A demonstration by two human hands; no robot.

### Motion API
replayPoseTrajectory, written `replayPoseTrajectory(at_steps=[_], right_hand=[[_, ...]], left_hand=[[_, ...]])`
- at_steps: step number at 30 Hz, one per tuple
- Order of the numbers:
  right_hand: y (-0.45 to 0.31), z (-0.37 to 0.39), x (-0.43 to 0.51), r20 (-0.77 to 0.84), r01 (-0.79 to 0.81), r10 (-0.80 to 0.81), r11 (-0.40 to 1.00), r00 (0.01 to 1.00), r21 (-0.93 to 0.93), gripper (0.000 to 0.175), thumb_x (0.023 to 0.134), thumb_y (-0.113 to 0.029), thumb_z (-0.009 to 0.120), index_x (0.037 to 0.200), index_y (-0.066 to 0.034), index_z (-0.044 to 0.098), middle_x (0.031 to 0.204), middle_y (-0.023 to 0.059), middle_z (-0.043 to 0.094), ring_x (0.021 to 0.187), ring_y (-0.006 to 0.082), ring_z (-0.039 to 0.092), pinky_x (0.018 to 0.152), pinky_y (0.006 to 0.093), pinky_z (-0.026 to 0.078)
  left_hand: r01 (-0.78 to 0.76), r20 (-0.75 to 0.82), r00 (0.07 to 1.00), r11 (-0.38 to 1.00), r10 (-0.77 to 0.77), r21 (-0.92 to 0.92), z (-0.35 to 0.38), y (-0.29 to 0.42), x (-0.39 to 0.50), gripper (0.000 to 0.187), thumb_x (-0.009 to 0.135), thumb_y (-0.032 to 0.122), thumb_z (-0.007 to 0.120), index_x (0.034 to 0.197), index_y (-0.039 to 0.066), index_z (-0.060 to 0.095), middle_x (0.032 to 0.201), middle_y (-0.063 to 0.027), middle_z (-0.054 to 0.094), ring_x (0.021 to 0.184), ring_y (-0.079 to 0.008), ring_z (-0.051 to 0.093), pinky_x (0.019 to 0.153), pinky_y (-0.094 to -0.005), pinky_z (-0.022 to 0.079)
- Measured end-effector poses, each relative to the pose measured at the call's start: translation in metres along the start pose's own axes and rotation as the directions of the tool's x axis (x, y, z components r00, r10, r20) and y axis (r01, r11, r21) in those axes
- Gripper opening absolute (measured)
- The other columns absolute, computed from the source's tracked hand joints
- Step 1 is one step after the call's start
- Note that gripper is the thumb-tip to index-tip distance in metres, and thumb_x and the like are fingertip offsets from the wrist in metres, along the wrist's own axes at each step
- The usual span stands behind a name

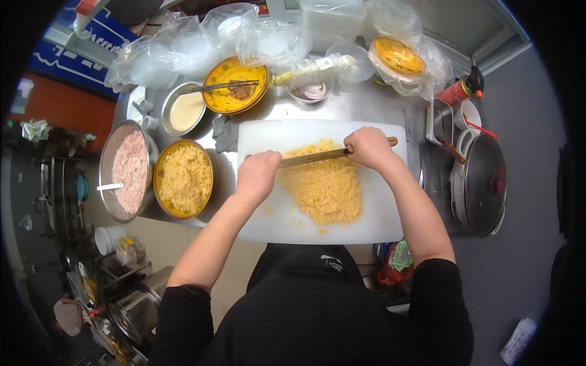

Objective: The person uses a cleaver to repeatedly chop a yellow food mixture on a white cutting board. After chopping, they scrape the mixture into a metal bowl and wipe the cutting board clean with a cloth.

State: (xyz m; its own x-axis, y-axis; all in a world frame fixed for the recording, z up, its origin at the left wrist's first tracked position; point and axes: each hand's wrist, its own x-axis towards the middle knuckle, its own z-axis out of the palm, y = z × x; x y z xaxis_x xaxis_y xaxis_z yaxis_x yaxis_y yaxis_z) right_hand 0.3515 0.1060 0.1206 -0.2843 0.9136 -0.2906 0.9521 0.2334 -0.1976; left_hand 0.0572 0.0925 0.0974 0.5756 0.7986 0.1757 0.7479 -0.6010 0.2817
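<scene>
A cleaver (pixel 316 157) with a wooden handle lies across a spread of finely chopped yellow food (pixel 327 192), perhaps egg. My right hand (pixel 370 147) grips it where handle meets blade. At the blade's far end, my left hand (pixel 260 174) is closed over the tip. Beneath is a white plastic cutting board (pixel 380 228), with small crumbs scattered near its front. Left of the board, a yellow bowl (pixel 160 201) is heaped with similar chopped yellow food (pixel 185 178). Next to that bowl is a steel basin (pixel 149 164) of pale pink minced meat (pixel 130 167), with a white utensil handle over its rim.
Behind the board are a bowl of creamy liquid (pixel 185 114), a yellow patterned bowl (pixel 219 103) with chopsticks (pixel 224 86), and sliced onion (pixel 312 91). Bagged containers (pixel 192 50) line the back. A lidded pan (pixel 483 183) and a gas torch (pixel 462 87) stand at right.
</scene>
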Motion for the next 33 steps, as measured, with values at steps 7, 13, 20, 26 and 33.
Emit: replayPoseTrajectory(at_steps=[7, 13, 20, 26, 33], right_hand=[[0.007, -0.005, 0.027, -0.037, 0.049, -0.050, 0.999, 0.998, -0.012, 0.009, 0.066, -0.016, 0.072, 0.074, -0.0133, 0.070, 0.072, 0.0090, 0.067, 0.074, 0.0300, 0.066, 0.066, 0.0429, 0.052], [-0.002, 0.003, -0.004, 0.015, -0.056, 0.057, 0.996, 0.998, -0.067, 0.008, 0.069, -0.019, 0.072, 0.075, -0.0136, 0.070, 0.075, 0.0087, 0.068, 0.075, 0.0296, 0.066, 0.066, 0.0424, 0.052], [-0.006, 0.010, -0.037, -0.061, -0.088, 0.081, 0.990, 0.995, -0.113, 0.006, 0.068, -0.016, 0.071, 0.071, -0.0118, 0.069, 0.073, 0.0092, 0.066, 0.077, 0.0286, 0.065, 0.067, 0.0416, 0.052], [-0.010, 0.017, -0.068, -0.072, -0.084, 0.081, 0.996, 0.994, -0.029, 0.004, 0.066, -0.013, 0.070, 0.069, -0.0102, 0.068, 0.071, 0.0107, 0.066, 0.073, 0.0287, 0.065, 0.063, 0.0417, 0.051], [-0.016, 0.022, -0.099, -0.159, -0.040, 0.037, 0.999, 0.987, -0.020, 0.002, 0.068, -0.013, 0.067, 0.068, -0.0113, 0.067, 0.065, 0.0107, 0.064, 0.067, 0.0301, 0.065, 0.062, 0.0425, 0.051]], left_hand=[[0.032, 0.033, 0.999, 0.999, -0.032, 0.026, 0.010, -0.016, 0.025, 0.015, 0.085, 0.012, 0.060, 0.079, 0.004, 0.047, 0.076, -0.0140, 0.057, 0.075, -0.0354, 0.059, 0.065, -0.0461, 0.047], [0.018, 0.051, 0.999, 0.998, -0.015, -0.055, 0.017, 0.002, -0.003, 0.011, 0.083, 0.009, 0.058, 0.080, 0.004, 0.048, 0.075, -0.0142, 0.057, 0.075, -0.0352, 0.058, 0.065, -0.0455, 0.046], [0.024, 0.013, 1.000, 0.999, -0.024, -0.033, 0.011, 0.026, -0.018, 0.012, 0.081, 0.010, 0.060, 0.079, 0.006, 0.049, 0.074, -0.0126, 0.056, 0.073, -0.0325, 0.058, 0.063, -0.0434, 0.047], [-0.060, -0.046, 0.997, 0.998, 0.060, 0.005, 0.001, 0.047, -0.031, 0.011, 0.076, 0.008, 0.061, 0.077, 0.007, 0.050, 0.073, -0.0099, 0.056, 0.072, -0.0299, 0.059, 0.060, -0.0415, 0.047], [-0.054, -0.084, 0.995, 0.998, 0.055, 0.010, -0.003, 0.064, -0.041, 0.011, 0.074, 0.007, 0.061, 0.074, 0.007, 0.050, 0.072, -0.0089, 0.054, 0.069, -0.0285, 0.057, 0.059, -0.0393, 0.046]])
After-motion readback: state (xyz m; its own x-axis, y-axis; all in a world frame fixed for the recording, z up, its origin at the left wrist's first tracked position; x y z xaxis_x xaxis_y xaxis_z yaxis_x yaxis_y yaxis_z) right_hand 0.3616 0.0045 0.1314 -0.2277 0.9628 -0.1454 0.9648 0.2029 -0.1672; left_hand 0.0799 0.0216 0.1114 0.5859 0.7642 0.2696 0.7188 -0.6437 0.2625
